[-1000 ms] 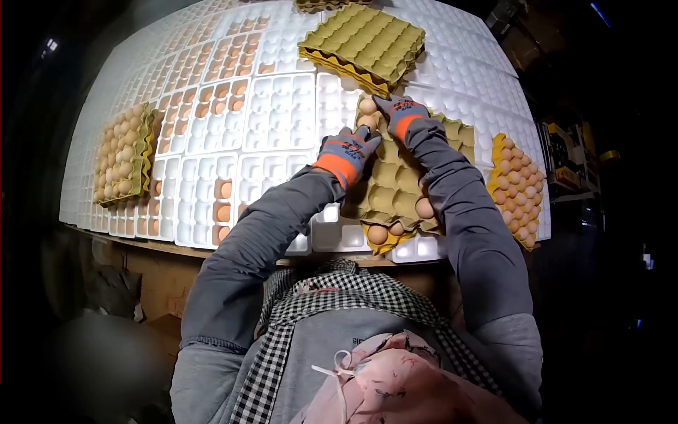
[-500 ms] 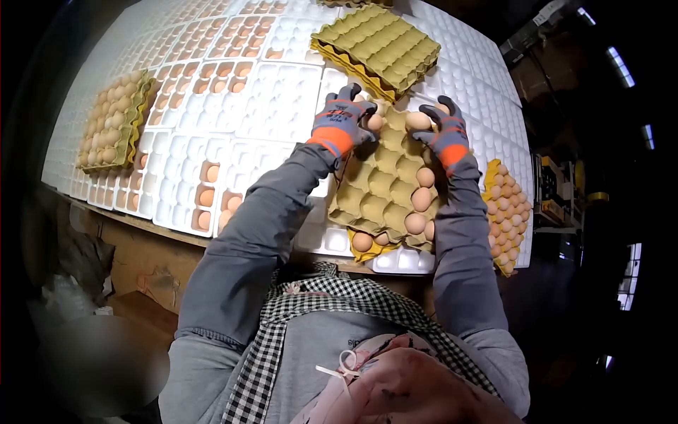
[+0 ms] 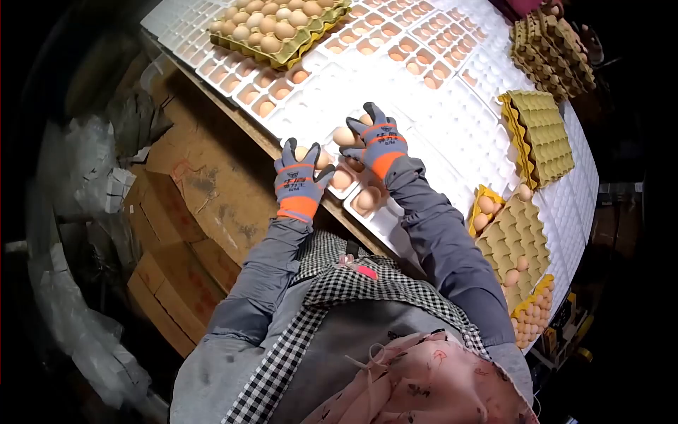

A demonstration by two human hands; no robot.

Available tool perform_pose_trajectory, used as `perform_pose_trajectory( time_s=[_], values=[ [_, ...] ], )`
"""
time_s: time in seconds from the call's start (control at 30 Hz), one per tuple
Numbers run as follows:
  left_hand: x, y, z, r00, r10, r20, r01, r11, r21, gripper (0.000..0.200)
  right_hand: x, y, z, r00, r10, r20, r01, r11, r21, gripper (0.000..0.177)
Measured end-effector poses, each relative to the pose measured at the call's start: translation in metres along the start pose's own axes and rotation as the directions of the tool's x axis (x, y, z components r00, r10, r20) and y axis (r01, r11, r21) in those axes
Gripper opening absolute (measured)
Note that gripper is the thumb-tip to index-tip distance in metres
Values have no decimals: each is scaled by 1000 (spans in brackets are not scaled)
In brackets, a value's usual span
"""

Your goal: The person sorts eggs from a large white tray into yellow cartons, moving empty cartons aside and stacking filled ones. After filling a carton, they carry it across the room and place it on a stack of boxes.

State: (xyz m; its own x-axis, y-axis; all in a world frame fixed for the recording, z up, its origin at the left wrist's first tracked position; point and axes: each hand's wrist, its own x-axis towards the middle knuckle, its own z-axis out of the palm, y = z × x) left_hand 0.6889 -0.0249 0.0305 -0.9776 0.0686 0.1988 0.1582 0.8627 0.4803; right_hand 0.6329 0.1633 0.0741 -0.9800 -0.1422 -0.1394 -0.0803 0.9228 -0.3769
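Note:
Both hands wear grey gloves with orange bands. My left hand (image 3: 296, 179), at the table's near edge, has its fingers curled around a pair of brown eggs (image 3: 322, 160). Farther in, my right hand (image 3: 382, 139) grips light brown eggs (image 3: 344, 136) between thumb and fingers. Both hands are low over a white foam tray (image 3: 311, 106) with moulded cups. Just below them, more eggs (image 3: 366, 198) sit in the cups of another white tray. At the right lies a pulp egg tray (image 3: 515, 230) with a few eggs left in it.
A full tray of eggs (image 3: 272, 25) rests on the white trays at the top left. Stacked pulp trays (image 3: 542, 138) stand at the right, with another stack (image 3: 551, 53) behind. Cardboard boxes (image 3: 173, 272) and plastic wrap (image 3: 95, 332) lie below the table edge at left.
The view has turned left. Both hands have left the pulp tray and carried eggs over to the white foam trays. Fewer eggs now show in the pulp tray.

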Motion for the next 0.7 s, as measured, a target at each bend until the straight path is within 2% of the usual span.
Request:
perform_pose_trajectory(
  time_s=[0.03,0.07,0.1,0.17,0.2,0.23,0.27,0.3,0.33,0.37,0.4,0.43,0.47,0.5,0.53,0.57,0.6,0.63,0.67,0.7],
  values=[
    [6,-10,4,1000,-19,-4,19,1000,-11,56,17,-9,5,985,58,160,-42,994,-98,56],
    [9,-19,5,999,11,-45,-14,998,-64,47,31,10,33,999,27,40,-29,998,52,54],
    [18,-34,10,999,-28,-34,15,944,-331,49,36,12,29,998,5,-61,8,977,211,54],
    [46,-25,-11,986,50,-160,-115,898,-425,51,52,15,18,982,90,163,-84,996,-42,54],
    [58,-28,-9,993,91,-80,-117,896,-429,56,57,16,13,969,115,218,-98,992,-84,52],
    [74,-36,0,980,199,1,-189,934,-304,57,64,21,13,993,57,100,-48,995,-89,51],
    [97,-45,7,977,215,-6,-206,928,-311,57,79,29,17,996,-10,-90,23,990,142,51],
    [116,-46,5,967,124,223,-66,966,-251,55,91,42,25,959,-36,-281,136,929,344,51],
    [130,-44,2,895,21,446,53,987,-154,54,97,53,38,921,-83,-381,171,964,205,51],
    [139,-38,0,965,77,249,18,933,-358,46,112,92,78,941,-140,-309,104,986,-129,50],
    [148,-35,13,981,128,148,1,754,-657,44,103,92,73,929,-81,-362,86,996,-4,50],
    [159,-32,30,990,130,49,-20,481,-876,41,92,87,60,913,-20,-408,74,990,117,50],
    [167,-26,41,972,234,37,-107,574,-812,38,76,83,44,881,-48,-471,123,984,131,52],
    [170,-24,55,942,333,45,-194,648,-737,36,45,67,18,880,-66,-471,168,970,178,51],
    [173,-42,87,866,463,190,-404,871,-279,43,13,54,7,927,-94,-362,205,938,280,51],
    [166,-42,95,849,431,306,-460,888,23,48,-16,43,3,953,-151,-264,246,893,376,50],
    [162,-41,99,859,407,312,-444,894,56,48,-48,30,11,960,-220,-171,242,963,120,50],
    [157,-41,100,868,386,313,-432,897,91,48,-75,21,25,964,-258,-67,246,958,-145,49],
    [146,-40,96,915,307,263,-289,952,-106,48,-91,26,53,976,-213,46,216,974,-73,50],
    [137,-33,86,948,266,176,-211,937,-277,46,-104,31,74,971,-175,162,177,984,1,50]
  ],
)
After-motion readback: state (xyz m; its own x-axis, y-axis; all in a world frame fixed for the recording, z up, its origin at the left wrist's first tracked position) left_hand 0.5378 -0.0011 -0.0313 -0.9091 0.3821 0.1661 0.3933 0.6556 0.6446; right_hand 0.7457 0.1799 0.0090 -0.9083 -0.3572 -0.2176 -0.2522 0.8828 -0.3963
